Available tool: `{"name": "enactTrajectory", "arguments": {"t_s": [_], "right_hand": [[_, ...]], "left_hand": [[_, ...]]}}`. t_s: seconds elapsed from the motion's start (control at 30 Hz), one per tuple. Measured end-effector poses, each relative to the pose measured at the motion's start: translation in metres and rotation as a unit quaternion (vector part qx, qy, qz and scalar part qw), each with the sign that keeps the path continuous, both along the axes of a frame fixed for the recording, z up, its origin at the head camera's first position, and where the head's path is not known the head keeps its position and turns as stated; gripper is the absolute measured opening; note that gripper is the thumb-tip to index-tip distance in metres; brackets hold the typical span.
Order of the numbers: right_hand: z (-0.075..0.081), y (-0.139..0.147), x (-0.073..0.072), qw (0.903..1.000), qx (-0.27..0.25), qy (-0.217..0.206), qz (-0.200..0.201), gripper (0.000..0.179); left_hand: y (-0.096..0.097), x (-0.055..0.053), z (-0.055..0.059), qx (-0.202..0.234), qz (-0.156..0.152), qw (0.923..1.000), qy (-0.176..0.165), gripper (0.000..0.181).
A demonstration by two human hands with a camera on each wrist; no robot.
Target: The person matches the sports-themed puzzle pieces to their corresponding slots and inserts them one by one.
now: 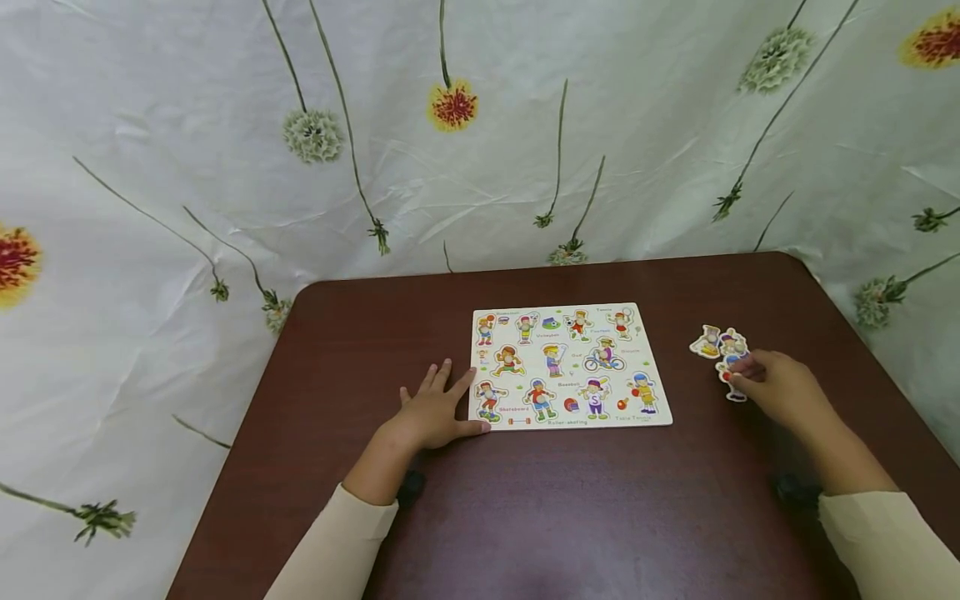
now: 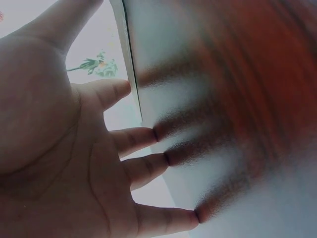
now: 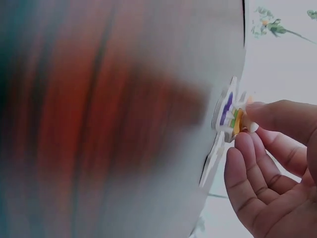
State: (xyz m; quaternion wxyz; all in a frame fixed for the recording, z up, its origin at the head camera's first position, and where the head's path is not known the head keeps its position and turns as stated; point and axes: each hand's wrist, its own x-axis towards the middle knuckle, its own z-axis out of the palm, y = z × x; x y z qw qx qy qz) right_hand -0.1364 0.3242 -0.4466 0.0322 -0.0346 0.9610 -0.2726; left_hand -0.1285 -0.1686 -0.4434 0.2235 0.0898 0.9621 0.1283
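Observation:
My left hand (image 1: 435, 414) lies with fingers spread at the near left corner of a white wooden puzzle board (image 1: 534, 367) printed with children at sports. Its thumb rests on the board's corner; in the left wrist view the fingertips (image 2: 161, 161) touch the tabletop. To the right of the board, my right hand (image 1: 783, 389) pinches a puzzle piece (image 1: 725, 375) showing a figure between thumb and fingers. That piece (image 3: 237, 119) appears tilted up in the right wrist view. Just beyond it lie two other figure pieces, one on the left (image 1: 706, 342) and one (image 1: 732, 342) partly overlapped.
The dark brown table (image 1: 570, 517) has rounded far corners and a glossy top. Behind it hangs a pale cloth (image 1: 487, 192) with a dandelion and flower print, reaching the table's far edge.

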Motion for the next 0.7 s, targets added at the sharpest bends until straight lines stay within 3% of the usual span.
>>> {"name": "enactTrajectory", "arguments": {"t_s": [0.7], "right_hand": [[-0.005, -0.058, 0.004, 0.9976, -0.039, 0.042, 0.038, 0.010]], "left_hand": [[0.001, 0.001, -0.004, 0.005, 0.004, 0.9999, 0.009, 0.094]]}}
